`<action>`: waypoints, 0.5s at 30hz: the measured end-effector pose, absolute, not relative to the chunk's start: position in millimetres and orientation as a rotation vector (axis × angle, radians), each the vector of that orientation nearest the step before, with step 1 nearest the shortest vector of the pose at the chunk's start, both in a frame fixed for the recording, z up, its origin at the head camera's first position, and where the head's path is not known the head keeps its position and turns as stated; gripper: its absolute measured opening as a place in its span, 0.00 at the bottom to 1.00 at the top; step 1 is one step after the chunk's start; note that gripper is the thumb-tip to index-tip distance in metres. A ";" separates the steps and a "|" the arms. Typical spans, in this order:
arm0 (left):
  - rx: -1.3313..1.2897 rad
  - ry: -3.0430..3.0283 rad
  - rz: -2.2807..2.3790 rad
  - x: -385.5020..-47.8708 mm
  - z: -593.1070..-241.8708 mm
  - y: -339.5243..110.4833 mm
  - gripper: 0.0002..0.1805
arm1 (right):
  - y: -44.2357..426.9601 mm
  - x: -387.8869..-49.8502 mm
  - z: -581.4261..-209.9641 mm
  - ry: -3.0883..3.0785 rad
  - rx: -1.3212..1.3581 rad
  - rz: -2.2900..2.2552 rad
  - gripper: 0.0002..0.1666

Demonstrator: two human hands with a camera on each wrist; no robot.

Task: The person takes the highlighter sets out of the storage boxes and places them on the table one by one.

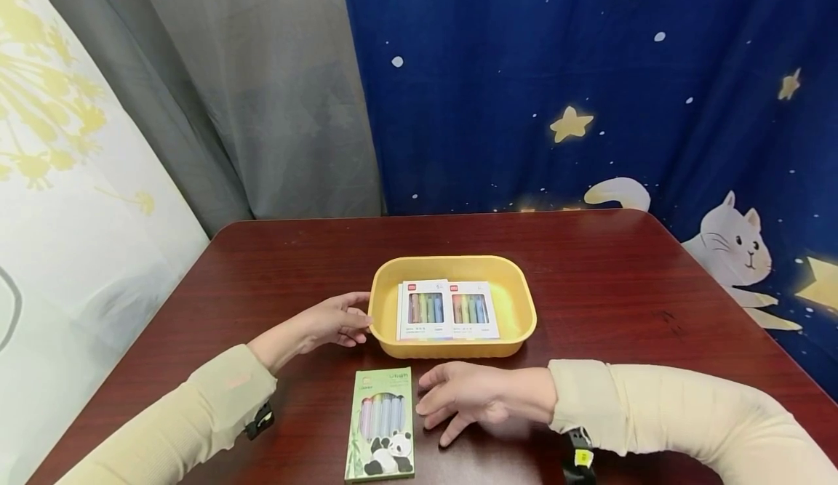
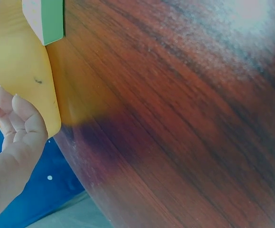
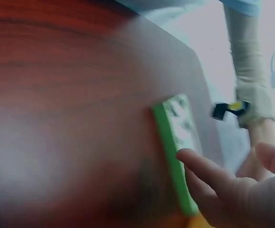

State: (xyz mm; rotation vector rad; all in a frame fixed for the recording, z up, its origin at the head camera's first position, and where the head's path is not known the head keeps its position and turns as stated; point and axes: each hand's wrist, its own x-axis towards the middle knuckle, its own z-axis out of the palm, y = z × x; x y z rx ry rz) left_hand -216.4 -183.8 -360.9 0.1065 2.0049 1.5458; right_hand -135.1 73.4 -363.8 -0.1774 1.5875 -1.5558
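Table (image 1: 615, 281): wood-grain surface, glossy, throwing back a bright patch of light. Yellow tray (image 1: 452, 350) looks to be smooth plastic, low sheen; green box (image 1: 381, 427) and white boxes (image 1: 474, 310), smooth printed card. Blue curtain (image 1: 484, 107) and grey curtain (image 1: 262, 92): matt cloth; sleeves (image 1: 707, 412): ribbed knit.

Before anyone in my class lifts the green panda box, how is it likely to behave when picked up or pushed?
The green panda box will probably feel fairly stiff, given its straight edges and flat faces. Lying flat and low, it seems likelier to slide than tip or roll, and the shiny tabletop may help it slip.
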 end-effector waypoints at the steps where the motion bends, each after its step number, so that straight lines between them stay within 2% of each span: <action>1: 0.106 2.006 1.546 -216.3 -360.7 -183.7 0.34 | 74.1 -137.5 -358.2 1.585 -0.191 -1.547 0.29; 7: 0.103 2.010 1.541 -216.8 -362.0 -184.3 0.34 | 79.1 -162.6 -319.1 1.648 -0.242 -1.540 0.36; 15: 0.109 2.003 1.546 -217.0 -360.6 -183.6 0.35 | 82.4 -206.1 -297.5 1.783 -0.171 -1.563 0.36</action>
